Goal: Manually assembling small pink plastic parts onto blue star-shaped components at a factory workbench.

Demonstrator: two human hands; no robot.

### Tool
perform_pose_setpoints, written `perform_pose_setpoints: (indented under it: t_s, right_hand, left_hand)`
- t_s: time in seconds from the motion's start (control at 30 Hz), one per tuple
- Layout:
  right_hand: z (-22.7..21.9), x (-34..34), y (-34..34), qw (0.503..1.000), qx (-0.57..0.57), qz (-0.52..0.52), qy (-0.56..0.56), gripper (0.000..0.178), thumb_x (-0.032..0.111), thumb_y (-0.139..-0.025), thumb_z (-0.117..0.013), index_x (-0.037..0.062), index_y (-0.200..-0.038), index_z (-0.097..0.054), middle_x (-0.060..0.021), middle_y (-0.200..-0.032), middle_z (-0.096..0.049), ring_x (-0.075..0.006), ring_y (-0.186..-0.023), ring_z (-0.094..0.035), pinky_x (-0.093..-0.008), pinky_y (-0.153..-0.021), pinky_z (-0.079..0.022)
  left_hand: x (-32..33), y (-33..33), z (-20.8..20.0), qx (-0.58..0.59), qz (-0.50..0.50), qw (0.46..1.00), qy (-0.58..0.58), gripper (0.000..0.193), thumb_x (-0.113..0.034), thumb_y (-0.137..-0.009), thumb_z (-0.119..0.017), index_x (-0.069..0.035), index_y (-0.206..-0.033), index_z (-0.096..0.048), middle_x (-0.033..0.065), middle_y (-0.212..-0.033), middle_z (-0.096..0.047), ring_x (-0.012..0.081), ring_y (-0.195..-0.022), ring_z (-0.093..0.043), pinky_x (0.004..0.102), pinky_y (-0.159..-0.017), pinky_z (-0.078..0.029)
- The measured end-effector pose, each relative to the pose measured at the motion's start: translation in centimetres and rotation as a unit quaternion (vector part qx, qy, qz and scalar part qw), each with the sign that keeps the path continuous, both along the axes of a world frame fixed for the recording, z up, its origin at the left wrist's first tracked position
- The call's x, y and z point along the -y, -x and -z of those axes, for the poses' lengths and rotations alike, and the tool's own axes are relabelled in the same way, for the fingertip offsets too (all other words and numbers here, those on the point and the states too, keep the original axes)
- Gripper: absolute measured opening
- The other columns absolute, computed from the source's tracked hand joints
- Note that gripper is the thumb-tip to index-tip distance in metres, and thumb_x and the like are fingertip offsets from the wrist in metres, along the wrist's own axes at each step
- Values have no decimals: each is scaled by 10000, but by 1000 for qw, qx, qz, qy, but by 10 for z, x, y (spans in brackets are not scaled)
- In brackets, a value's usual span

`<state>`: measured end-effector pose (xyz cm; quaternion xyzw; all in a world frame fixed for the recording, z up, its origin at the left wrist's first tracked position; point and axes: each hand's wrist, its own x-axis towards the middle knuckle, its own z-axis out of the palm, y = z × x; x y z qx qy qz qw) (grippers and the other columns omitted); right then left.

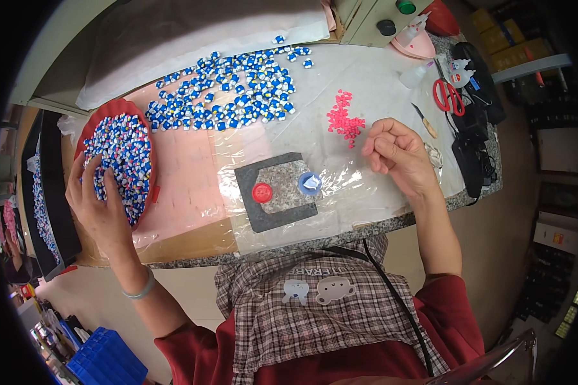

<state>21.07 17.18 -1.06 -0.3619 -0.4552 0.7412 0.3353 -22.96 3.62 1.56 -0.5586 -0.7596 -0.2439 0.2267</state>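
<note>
My left hand (96,208) is at the left, its fingers apart over the near left side of a red scalloped bowl (152,173). The bowl is heaped with small blue-and-white pieces (125,154), many carrying a pink bit; whether a fingertip touches one is unclear. My right hand (401,157) is raised just right of a small pile of pink pieces (345,122), thumb and fingers curled together. Anything pinched there is too small to make out. Between my hands lies a dark grey slab (282,222) with a speckled stone inset, a red round cap (262,192) and a blue round cap (310,183).
Many loose blue-and-white pieces (218,96) spread across the far left of the plastic-covered table. At the right are red-handled scissors (448,97), a small knife (425,122), squeeze bottles (416,75) and black cables. A black tray (51,192) stands beyond the bowl's left.
</note>
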Motion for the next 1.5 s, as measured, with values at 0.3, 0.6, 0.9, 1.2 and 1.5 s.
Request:
perform_pose_setpoints:
  t_s: [0.3,0.6,0.9,1.2,1.5]
  right_hand:
    - [9,-5,7,858,317,-4,-404,118,-24,-873,-670,21,-972,-715,-37,-921,-639,-120,-773,-593,-240,-661,-472]
    - [13,-8,11,792,377,-60,-477,115,-33,-825,-697,14,-930,-710,-80,-914,-607,-204,-822,-624,-304,-700,-495]
    - [4,-3,15,818,340,-85,-456,90,-49,-847,-647,-11,-926,-625,-80,-903,-631,-187,-824,-638,-305,-722,-515]
    - [9,2,15,962,189,-69,-183,40,11,-911,-656,-18,-931,-635,-27,-885,-659,-80,-753,-575,-216,-705,-477]
    - [9,1,15,987,86,-111,-84,59,-3,-914,-668,-15,-972,-661,-73,-841,-683,-95,-707,-629,-223,-625,-512]
  left_hand:
    - [-58,-89,16,120,250,960,41,256,9,-803,-699,-24,-1056,-676,160,-1221,-603,347,-1135,-555,418,-969,-454]
    - [-94,-119,22,150,346,924,60,218,11,-774,-715,-15,-985,-669,149,-1129,-613,347,-1050,-568,428,-878,-498]
    - [-120,-141,32,152,415,895,58,158,40,-758,-655,4,-907,-692,137,-980,-614,310,-947,-572,400,-837,-496]
    - [-146,-161,50,71,463,874,131,150,6,-767,-670,-8,-916,-661,123,-992,-599,307,-954,-575,402,-837,-496]
    - [-139,-165,38,179,442,877,63,43,4,-821,-621,-2,-847,-656,138,-882,-628,318,-869,-626,406,-757,-520]
